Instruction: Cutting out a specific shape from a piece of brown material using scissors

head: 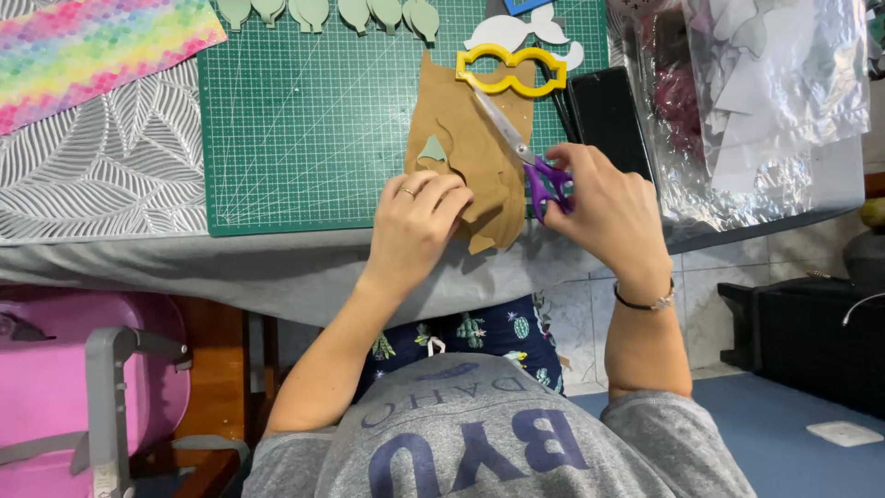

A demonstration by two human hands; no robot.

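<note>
Risk here: left hand [417, 214] pinches the floppy tan brown sheet [479, 157], fingers clamped right beside purple-handled scissors [525, 157] gripped in right hand [604, 207], blades could nick them

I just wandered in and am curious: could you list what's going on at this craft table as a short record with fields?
Left hand: pinches the brown sheet at its lower edge
Right hand: grips purple-handled scissors, blades over the sheet
Surface: green cutting mat
On the sheet: small green cutout
Above the sheet: yellow template
Far edge of mat: row of green leaf shapes
</note>
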